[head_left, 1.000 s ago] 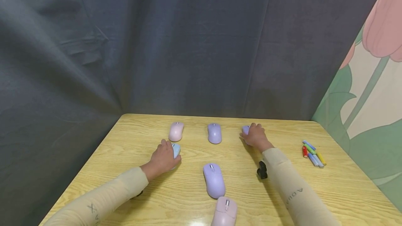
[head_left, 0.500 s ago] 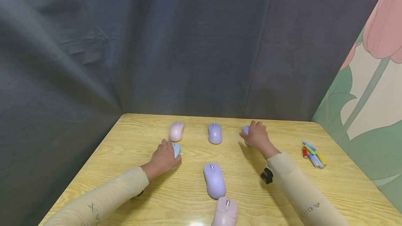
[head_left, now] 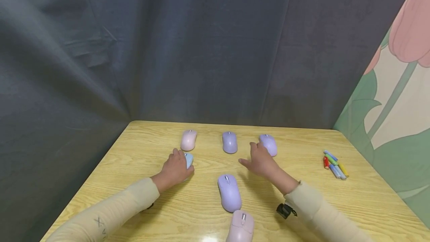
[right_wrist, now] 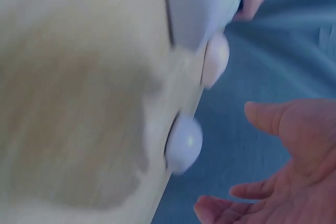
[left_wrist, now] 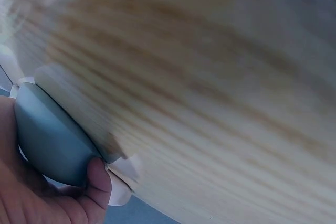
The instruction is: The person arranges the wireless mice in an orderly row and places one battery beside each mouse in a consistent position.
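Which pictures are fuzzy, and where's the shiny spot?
Head view: clearer, white glare on the yellow wooden table, left of the nearest rounded pink mouse; soft shadow below the right hand. Left wrist view: fuzzy, pale haze over the table. Right wrist view: fuzzy too, dark shadow on the table.

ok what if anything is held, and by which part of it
The light blue mouse, by its sides, in the left grip; the right grip holds nothing.

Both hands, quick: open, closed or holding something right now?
Left hand: holding the light blue mouse, thumb against its side.
Right hand: open, fingers and thumb spread, holding nothing.
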`<state>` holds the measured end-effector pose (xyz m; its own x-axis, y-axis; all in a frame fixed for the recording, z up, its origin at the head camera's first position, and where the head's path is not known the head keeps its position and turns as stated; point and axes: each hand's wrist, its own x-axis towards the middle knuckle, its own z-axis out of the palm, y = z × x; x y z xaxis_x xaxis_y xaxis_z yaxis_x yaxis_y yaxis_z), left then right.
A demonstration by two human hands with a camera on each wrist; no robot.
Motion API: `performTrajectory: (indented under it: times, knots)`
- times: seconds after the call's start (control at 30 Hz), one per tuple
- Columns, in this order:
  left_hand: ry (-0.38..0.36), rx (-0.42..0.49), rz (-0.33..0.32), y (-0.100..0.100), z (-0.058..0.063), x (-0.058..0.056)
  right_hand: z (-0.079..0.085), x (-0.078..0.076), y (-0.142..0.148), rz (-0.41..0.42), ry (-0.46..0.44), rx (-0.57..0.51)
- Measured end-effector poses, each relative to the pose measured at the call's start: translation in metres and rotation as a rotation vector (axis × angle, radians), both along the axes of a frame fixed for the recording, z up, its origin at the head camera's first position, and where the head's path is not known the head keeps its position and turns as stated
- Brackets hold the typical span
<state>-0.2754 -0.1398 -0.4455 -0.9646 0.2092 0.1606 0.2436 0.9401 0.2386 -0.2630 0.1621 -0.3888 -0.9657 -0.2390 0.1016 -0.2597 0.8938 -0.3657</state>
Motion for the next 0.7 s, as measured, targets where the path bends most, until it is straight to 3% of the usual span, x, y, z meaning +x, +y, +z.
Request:
performTrajectory:
  times: [0.33, 0.7]
  knots:
    - [-0.014, 0.001, -0.002, 0.001, 0.003, 0.002, -0.007, 0.044, -0.034, 0.103, -0.123, -0.086]
    - [-0.009, -0.015, -0.009, 0.001, 0.003, 0.001, -0.012, 0.064, -0.047, 0.212, -0.191, -0.047]
